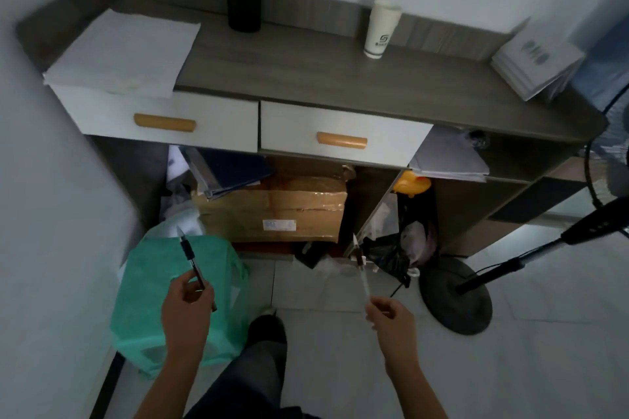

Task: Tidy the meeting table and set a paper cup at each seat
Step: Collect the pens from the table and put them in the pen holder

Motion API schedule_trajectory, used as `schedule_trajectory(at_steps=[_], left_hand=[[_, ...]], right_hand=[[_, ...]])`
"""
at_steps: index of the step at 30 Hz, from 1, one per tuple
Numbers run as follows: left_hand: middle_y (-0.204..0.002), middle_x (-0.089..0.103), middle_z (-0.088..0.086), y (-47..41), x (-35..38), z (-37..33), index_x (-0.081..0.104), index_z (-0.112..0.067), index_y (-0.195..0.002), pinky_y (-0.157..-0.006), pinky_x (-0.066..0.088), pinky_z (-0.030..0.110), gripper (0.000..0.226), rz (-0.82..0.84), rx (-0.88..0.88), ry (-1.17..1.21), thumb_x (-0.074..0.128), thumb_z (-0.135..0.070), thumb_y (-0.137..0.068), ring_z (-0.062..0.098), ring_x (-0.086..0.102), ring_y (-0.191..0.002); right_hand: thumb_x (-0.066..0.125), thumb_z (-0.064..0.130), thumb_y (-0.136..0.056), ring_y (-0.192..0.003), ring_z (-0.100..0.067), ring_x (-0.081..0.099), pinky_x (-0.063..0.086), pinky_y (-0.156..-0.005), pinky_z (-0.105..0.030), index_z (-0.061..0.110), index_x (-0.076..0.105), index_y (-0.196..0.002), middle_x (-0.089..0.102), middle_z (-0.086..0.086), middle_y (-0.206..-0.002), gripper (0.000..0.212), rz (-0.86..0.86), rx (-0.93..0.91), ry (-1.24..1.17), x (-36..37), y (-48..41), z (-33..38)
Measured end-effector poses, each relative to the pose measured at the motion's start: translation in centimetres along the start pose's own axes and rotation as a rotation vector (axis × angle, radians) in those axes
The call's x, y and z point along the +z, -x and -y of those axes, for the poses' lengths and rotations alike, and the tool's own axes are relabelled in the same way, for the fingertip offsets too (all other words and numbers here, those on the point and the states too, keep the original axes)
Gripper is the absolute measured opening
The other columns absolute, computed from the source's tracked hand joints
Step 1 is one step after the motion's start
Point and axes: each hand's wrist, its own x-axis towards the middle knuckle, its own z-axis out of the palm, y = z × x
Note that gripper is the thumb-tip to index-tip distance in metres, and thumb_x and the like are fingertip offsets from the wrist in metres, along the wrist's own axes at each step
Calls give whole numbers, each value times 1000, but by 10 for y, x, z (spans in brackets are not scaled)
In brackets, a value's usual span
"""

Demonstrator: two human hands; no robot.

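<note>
The cabinet [306,68] stands against the wall with both drawers closed; with both hands occupied, neither drawer can be opened until a pen is set down. The green bag [146,299] sits on the floor under the left hand; a pen released here probably falls into it and is lost. The fan [456,299] stands to the right with a cable lying on the floor by its base; a step that way risks a snag. The papers [126,51] overhang the left end of the cabinet top, so a passing forearm could push sheets off. The booklets [536,61] lie at the right end, near the edge, and could slide off likewise. The black cylinder [243,3], apparently a pen holder, stands at the back, well apart from both hands; a hasty drop may miss its mouth or tip it. The cups [379,29], a tall nested stack, stand upright at the back, right of the cylinder; a reach past them could topple the stack. The left hand [185,309] pinches the dark pen [190,258] between thumb and fingers, tip up. The right hand [391,315] pinches the clear pen [361,269] by its lower end only; this grip looks marginal, and the pen may pivot or slip out
</note>
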Motion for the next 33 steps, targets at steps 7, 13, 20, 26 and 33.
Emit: schedule_trajectory(at_steps=[7,13,20,26,33], left_hand=[[-103,62,17,-115,40,-106,56,0,-114,-63,44,13,31,-163,198,85,58,3,-83,22,53,-80],[-72,61,-28,-172,59,-191,56,-1,-110,-59,38,-6,28,-220,342,167,59,0,-82,-22,52,-60],[-80,53,-17,-217,97,-242,55,-14,-110,-68,53,20,33,-244,467,214,59,0,-81,-12,55,-67],[-76,53,-12,-255,144,-300,55,-6,-113,-63,44,-1,33,-226,574,204,61,-1,-81,-17,54,-64],[-93,57,7,-310,183,-352,55,-2,-115,-63,40,-2,36,-236,629,96,61,1,-80,16,54,-81]], right_hand=[[59,4,-83,-72,-13,59,50,-56,-10,25,60,-77,64,1,-77,22,34,-295,-136,46,-91,154],[62,5,-81,-69,-2,59,50,-63,-12,26,63,-75,65,5,-78,22,7,-431,-179,68,-148,239],[62,6,-82,-54,8,55,46,-55,-7,26,63,-76,66,14,-61,22,94,-473,-228,78,-211,295],[61,6,-82,-56,9,56,46,-56,-4,28,61,-77,62,7,-71,22,236,-645,-144,89,-270,365],[61,1,-80,-67,-12,55,47,-58,-14,26,53,-74,58,0,-72,26,465,-744,1,148,-326,431]])
